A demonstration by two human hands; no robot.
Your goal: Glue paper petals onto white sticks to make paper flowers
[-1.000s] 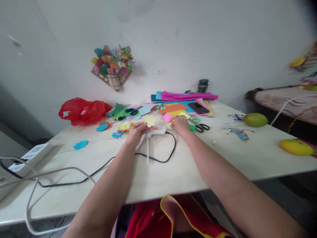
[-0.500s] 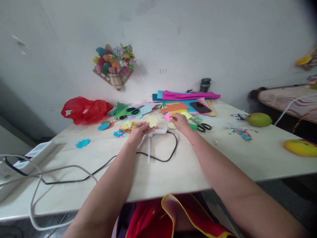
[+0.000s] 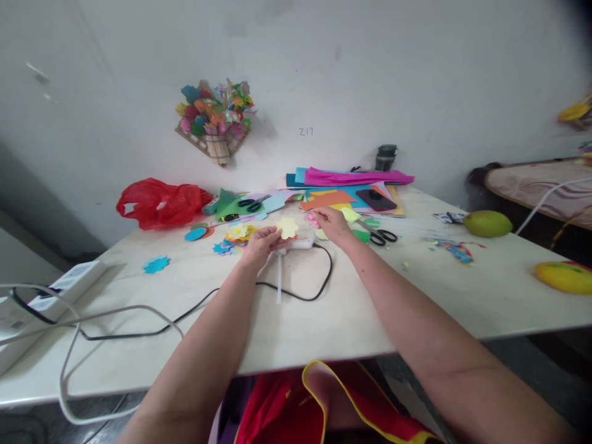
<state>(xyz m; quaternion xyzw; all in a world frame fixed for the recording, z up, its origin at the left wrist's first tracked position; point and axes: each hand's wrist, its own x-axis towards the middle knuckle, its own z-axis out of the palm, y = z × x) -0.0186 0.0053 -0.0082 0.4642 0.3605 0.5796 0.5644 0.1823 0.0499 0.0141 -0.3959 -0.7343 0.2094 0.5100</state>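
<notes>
A pale yellow flower cutout (image 3: 289,228) is pinched by its left edge in my left hand (image 3: 263,242), fingers closed. To its right, my right hand (image 3: 330,223) is closed on a small pink paper flower (image 3: 312,218), partly covered by the fingers. A white glue gun (image 3: 298,245) lies on the table just below the yellow cutout, its glue stick (image 3: 279,280) pointing toward me. Beside my left hand is a heap of layered paper flowers (image 3: 240,233) in yellow, orange and blue.
Black-handled scissors (image 3: 383,237) lie right of my right hand; another pair (image 3: 252,204) lies farther back. A phone (image 3: 375,199) rests on coloured sheets (image 3: 328,198). A red plastic bag (image 3: 161,203), blue cutout (image 3: 156,265), power strip (image 3: 76,280) and mangoes (image 3: 488,223) are around. A black cord (image 3: 198,306) crosses the table.
The pink piece, which looked like a flat diamond, now shows a flower-like outline in my right hand. The yellow cutout has shifted slightly right. The whole view has moved a little.
</notes>
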